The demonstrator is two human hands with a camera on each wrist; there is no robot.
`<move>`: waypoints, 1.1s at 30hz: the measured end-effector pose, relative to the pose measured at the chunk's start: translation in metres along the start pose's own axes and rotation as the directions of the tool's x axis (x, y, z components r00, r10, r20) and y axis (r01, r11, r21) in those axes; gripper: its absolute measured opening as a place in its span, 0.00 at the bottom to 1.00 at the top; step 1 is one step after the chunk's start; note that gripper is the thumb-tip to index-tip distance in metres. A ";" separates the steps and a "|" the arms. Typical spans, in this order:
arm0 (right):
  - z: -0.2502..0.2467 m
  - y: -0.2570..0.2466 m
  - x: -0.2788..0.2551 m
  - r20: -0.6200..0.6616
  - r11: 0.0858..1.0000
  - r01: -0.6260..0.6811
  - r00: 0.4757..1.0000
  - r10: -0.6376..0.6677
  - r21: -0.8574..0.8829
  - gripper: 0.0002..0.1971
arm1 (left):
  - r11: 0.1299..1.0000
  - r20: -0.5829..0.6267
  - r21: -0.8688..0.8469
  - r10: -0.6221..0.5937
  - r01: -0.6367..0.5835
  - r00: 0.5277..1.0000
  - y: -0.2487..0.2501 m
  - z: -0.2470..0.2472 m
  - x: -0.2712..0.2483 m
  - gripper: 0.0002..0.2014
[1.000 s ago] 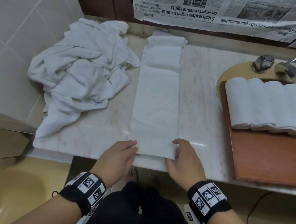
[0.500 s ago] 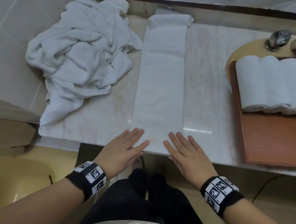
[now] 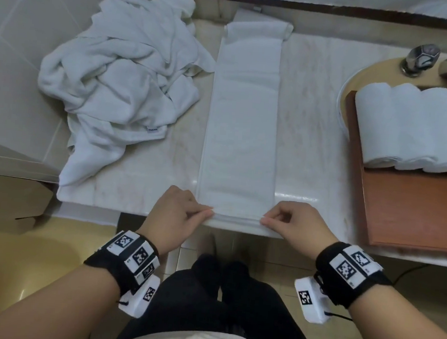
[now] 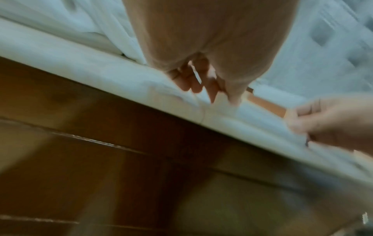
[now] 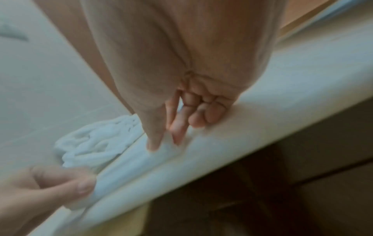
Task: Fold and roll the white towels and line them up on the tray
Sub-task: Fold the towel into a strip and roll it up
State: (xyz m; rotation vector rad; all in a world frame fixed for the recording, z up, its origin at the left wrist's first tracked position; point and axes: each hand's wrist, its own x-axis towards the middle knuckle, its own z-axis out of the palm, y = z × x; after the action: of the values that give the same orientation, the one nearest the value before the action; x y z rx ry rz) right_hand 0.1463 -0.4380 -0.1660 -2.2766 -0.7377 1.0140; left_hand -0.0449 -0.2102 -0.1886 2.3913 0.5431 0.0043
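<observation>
A white towel (image 3: 243, 123), folded into a long narrow strip, lies on the marble counter (image 3: 306, 138) and runs away from me. Its near end sits at the counter's front edge. My left hand (image 3: 181, 214) pinches the near left corner, and my right hand (image 3: 290, 223) pinches the near right corner. The left wrist view shows the left hand (image 4: 220, 95) with thumb and fingertips on the towel's edge. In the right wrist view the right hand (image 5: 163, 140) does the same on the towel (image 5: 141, 162). Several rolled white towels (image 3: 415, 130) lie side by side on the wooden tray (image 3: 415, 209) at the right.
A heap of unfolded white towels (image 3: 120, 82) lies on the counter's left side against the tiled wall. Behind the tray are a sink rim (image 3: 369, 73) and chrome taps (image 3: 420, 58). A cardboard box (image 3: 8, 204) stands low at the left.
Both hands lay flat with straight fingers on the towel's near end half a second ago. Now they have parted to its two near corners and pinch them.
</observation>
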 end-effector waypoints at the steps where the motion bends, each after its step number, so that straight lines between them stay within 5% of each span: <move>1: -0.002 -0.003 0.003 0.006 1.000 -0.024 1.000 0.024 0.007 0.06 | 0.993 0.028 -0.056 -0.106 0.107 0.994 0.004 -0.002 0.003 0.06; 5: 0.003 -0.009 0.008 -0.050 0.978 0.057 0.996 -0.069 -0.201 0.09 | 0.983 -0.040 -0.078 -0.168 0.164 0.985 0.019 0.005 0.006 0.04; 7: 0.009 -0.012 0.004 -0.076 0.896 0.209 0.963 -0.258 -0.392 0.14 | 0.996 -0.084 0.090 0.004 0.004 0.996 0.024 0.016 0.003 0.15; 10: 0.024 -0.013 -0.003 0.004 0.651 0.421 0.842 -0.540 -0.631 0.16 | 0.911 -0.013 0.336 0.260 -0.241 0.966 0.031 0.032 -0.006 0.30; 17: 0.029 -0.004 0.012 0.021 0.536 0.557 0.705 -0.709 -0.634 0.06 | 0.882 -0.175 0.383 0.361 -0.274 0.916 0.025 0.043 -0.004 0.09; 19: 0.021 -0.003 0.019 0.071 0.578 0.595 0.729 -0.681 -0.559 0.06 | 0.883 -0.155 0.347 0.385 -0.315 0.910 0.020 0.036 0.005 0.08; 22: 0.002 -0.012 0.027 0.176 0.776 0.513 0.857 -0.484 -0.366 0.11 | 0.912 -0.046 0.263 0.338 -0.315 0.940 0.016 0.022 0.020 0.14; 26: -0.008 -0.020 0.036 0.185 0.873 0.402 0.914 -0.362 -0.277 0.08 | 0.984 0.097 0.138 0.098 -0.111 0.990 0.027 0.007 0.037 0.15; 29: -0.001 -0.020 0.034 0.124 0.821 0.431 0.901 -0.417 -0.374 0.09 | 0.993 -0.001 0.120 0.003 -0.003 1.000 0.033 0.012 0.039 0.10; 33: 0.006 -0.017 0.025 0.070 0.595 0.483 0.810 -0.582 -0.642 0.10 | 0.915 -0.170 0.391 0.177 -0.098 0.969 0.039 0.026 0.026 0.08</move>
State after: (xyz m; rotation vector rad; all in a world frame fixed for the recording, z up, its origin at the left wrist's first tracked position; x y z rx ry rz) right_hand 0.1510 -0.4081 -0.1707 -2.3441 -1.7936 0.2991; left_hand -0.0022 -0.2433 -0.1883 2.8281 0.5013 0.2276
